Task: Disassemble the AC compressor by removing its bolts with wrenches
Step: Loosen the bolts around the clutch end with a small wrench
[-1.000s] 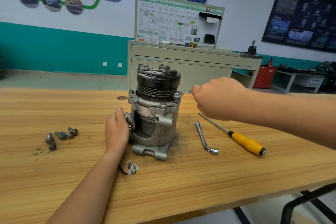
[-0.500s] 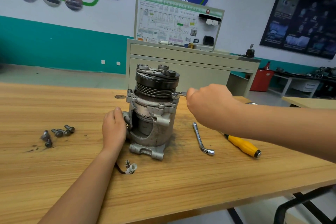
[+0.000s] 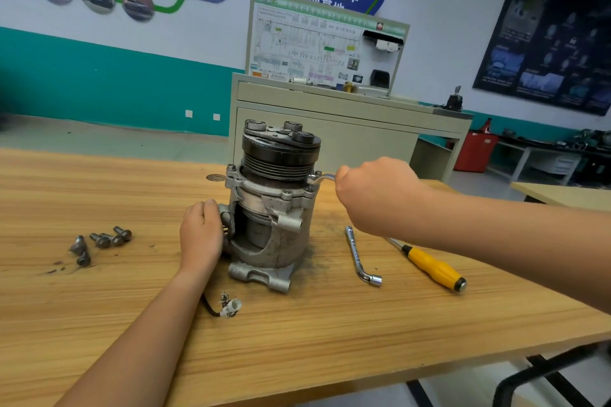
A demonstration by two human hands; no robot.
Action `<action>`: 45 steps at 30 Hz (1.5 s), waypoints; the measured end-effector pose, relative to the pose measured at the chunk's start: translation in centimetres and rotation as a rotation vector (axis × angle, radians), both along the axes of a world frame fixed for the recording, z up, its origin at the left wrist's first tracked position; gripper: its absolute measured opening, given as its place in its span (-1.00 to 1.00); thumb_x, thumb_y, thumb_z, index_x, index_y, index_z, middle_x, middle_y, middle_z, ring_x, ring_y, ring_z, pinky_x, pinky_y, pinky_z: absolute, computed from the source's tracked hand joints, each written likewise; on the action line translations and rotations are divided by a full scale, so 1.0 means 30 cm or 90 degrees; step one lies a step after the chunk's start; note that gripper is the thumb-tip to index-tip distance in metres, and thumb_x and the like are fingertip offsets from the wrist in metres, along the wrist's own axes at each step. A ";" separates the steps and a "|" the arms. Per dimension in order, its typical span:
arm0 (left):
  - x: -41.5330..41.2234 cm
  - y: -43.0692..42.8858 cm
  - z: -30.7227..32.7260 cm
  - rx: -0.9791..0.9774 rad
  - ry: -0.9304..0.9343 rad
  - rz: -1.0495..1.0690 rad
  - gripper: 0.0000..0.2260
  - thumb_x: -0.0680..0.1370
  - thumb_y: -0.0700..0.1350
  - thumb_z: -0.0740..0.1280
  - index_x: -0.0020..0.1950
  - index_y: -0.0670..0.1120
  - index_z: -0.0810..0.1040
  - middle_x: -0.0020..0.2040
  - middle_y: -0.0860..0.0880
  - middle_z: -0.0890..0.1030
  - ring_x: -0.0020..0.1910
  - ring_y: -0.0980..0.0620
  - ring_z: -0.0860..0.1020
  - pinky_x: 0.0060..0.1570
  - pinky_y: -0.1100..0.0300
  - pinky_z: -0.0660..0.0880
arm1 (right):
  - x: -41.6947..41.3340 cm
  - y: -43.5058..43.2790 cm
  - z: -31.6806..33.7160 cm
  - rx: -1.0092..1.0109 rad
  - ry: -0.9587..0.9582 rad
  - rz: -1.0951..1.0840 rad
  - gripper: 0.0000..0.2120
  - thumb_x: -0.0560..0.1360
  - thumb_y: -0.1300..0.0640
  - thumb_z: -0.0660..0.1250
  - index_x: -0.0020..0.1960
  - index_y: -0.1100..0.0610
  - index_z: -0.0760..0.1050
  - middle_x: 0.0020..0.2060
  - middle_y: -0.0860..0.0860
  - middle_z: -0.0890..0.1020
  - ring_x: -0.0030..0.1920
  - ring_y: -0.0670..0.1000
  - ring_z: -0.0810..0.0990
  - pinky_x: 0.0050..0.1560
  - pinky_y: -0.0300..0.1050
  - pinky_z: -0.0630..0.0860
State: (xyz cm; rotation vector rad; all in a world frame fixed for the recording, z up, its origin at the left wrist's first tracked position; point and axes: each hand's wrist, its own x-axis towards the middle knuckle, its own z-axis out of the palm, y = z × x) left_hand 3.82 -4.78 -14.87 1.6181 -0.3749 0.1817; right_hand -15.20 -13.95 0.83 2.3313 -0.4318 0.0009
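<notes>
1. One grey cast-metal AC compressor with a black grooved pulley on top (image 3: pixel 271 208) stands upright on the light wooden table (image 3: pixel 297 340), near its middle; three round bosses show on the pulley's top face.
2. Two bare hands are in view; the left hand (image 3: pixel 201 235) grips the compressor's left side low down, its fingers curled round the housing with their tips hidden.
3. The right hand (image 3: pixel 373 192) is closed in a fist round the handle of one slim silver bent wrench (image 3: pixel 322 177); only the wrench's short end shows, reaching the right corner of the compressor's flange just under the pulley.
4. Three bolt heads can be counted on that flange: one at the left corner, one at the front, one at the right corner beside the wrench end.
5. Five loose grey flanged bolts (image 3: pixel 99 239) lie in a cluster on the table, well apart from the compressor to its left.
6. To its right lie two idle tools: one silver L-shaped socket wrench (image 3: pixel 360 258) and one yellow-handled screwdriver (image 3: pixel 433 266), near each other but apart.
7. One white plug on a black wire (image 3: pixel 229 306) lies in front of the compressor.
</notes>
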 end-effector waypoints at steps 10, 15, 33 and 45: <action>0.003 0.001 -0.005 -0.024 0.012 -0.002 -0.69 0.62 -0.10 0.08 -0.30 -0.15 0.36 -0.25 -0.12 0.42 -0.22 -0.05 0.36 -0.17 0.05 0.29 | 0.023 -0.104 0.038 -0.035 0.034 0.076 -0.88 0.59 0.16 0.02 -0.11 0.16 0.22 -0.46 -0.01 0.34 -0.49 -0.05 0.29 -0.52 -0.19 0.17; 0.007 -0.001 -0.013 -0.030 0.001 0.002 -0.68 0.62 -0.11 0.08 -0.32 -0.12 0.37 -0.24 -0.12 0.45 -0.18 -0.04 0.38 -0.13 0.05 0.29 | 0.094 -0.142 -0.002 -0.057 0.016 0.036 -0.96 0.55 0.29 0.15 -0.02 0.18 0.33 -0.43 0.00 0.30 -0.47 -0.04 0.28 -0.47 -0.22 0.20; -0.009 0.000 0.000 -0.028 -0.012 0.008 -0.68 0.61 -0.13 0.07 -0.33 -0.11 0.36 -0.29 -0.08 0.42 -0.23 -0.02 0.37 -0.17 0.05 0.30 | -0.036 -0.043 0.004 0.132 -0.424 0.091 -0.99 0.59 0.21 0.09 -0.01 0.15 0.27 -0.52 -0.01 0.28 -0.55 0.02 0.24 -0.52 -0.18 0.07; -0.009 0.006 0.006 -0.041 0.015 0.027 -0.65 0.60 -0.11 0.10 -0.15 -0.37 0.48 -0.09 -0.35 0.54 -0.13 -0.21 0.47 -0.06 -0.15 0.44 | -0.043 0.078 -0.016 0.083 -0.069 -0.012 -0.88 0.53 0.33 0.16 0.01 0.14 0.35 -0.43 0.00 0.19 -0.38 0.02 0.26 -0.50 -0.17 0.17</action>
